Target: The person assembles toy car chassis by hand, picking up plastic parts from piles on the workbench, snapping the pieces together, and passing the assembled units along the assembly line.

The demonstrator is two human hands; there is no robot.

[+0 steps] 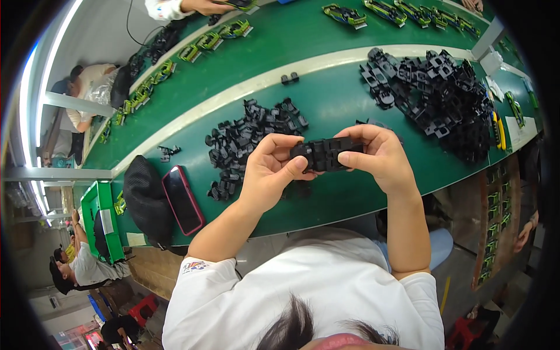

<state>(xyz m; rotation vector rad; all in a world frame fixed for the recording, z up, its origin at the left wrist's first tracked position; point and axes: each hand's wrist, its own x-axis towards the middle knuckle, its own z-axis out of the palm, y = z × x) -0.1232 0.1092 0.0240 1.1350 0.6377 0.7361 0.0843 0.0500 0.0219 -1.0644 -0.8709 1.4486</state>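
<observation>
Above the near edge of the green table, both my hands grip a black plastic part point(326, 154), held level between them. My left hand point(269, 169) pinches its left end between thumb and fingers. Its right end sits in my right hand point(376, 156), the thumb pressed on the near face. Just beyond my left hand lies a pile of small black plastic pieces point(248, 131). A larger heap of black plastic parts point(431, 93) spreads to the right, beyond my right hand. Fingers cover both ends of the held part.
A phone with a red case point(183, 200) and a black mesh bag point(144, 198) lie at the left, near a green crate point(100, 217). Yellow-handled pliers point(499, 130) rest at the right. Across a pale ledge point(233, 93) stand rows of green-and-black assemblies point(385, 11); other people work around.
</observation>
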